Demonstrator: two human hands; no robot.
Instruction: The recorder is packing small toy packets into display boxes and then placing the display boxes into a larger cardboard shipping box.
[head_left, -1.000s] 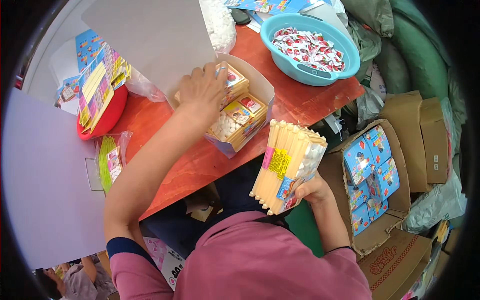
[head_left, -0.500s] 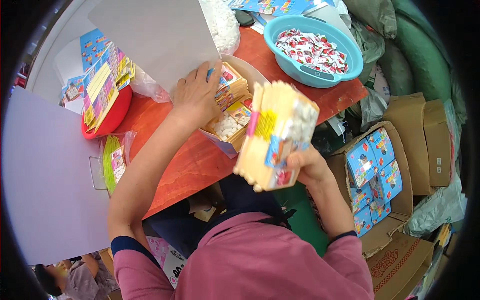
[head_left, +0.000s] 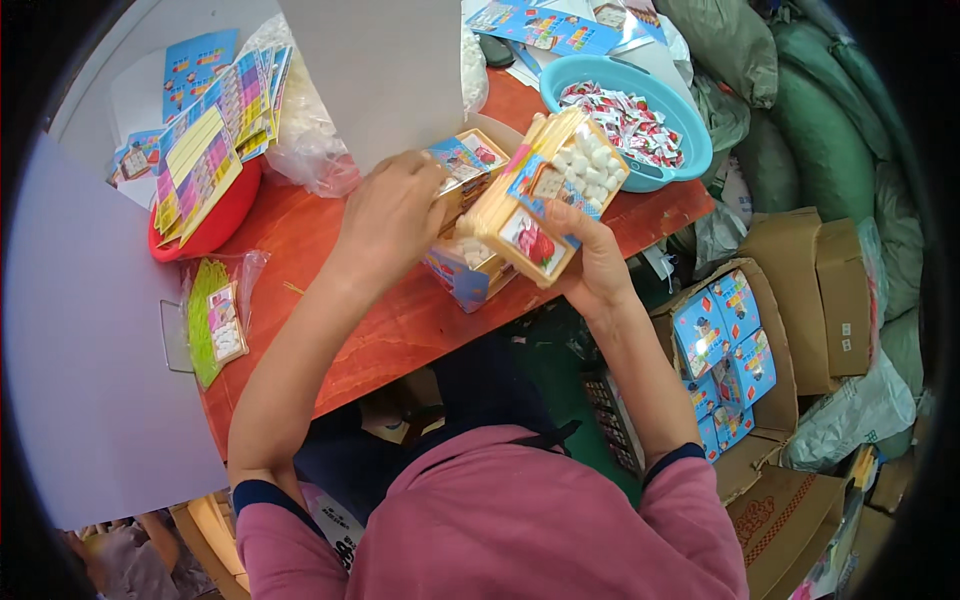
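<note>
My right hand (head_left: 592,258) grips a stack of small tray packs (head_left: 535,185), tilted above the right side of an open cardboard box (head_left: 458,282). The top pack shows white sweet-like pieces under clear film and a strawberry-printed sachet. Pale rounded edges line the stack's side. Curled over the box's left side is my left hand (head_left: 395,210), its fingertips by the packs (head_left: 468,158) standing inside. Part of its grip is hidden. More white pieces show low in the box, between my hands. The box's tall pale flap (head_left: 385,70) stands up at the back.
A blue basin (head_left: 640,180) of strawberry-printed sachets stands at the table's far right. To the left are a red bowl (head_left: 215,225) with printed cards and a bag of yellow-green strips (head_left: 205,325). A carton (head_left: 780,410) of blue boxes sits beyond the table's right edge.
My right hand has brought the stack closer to the box and turned it, so its printed face shows more clearly. My left hand stays at the box, shifted slightly.
</note>
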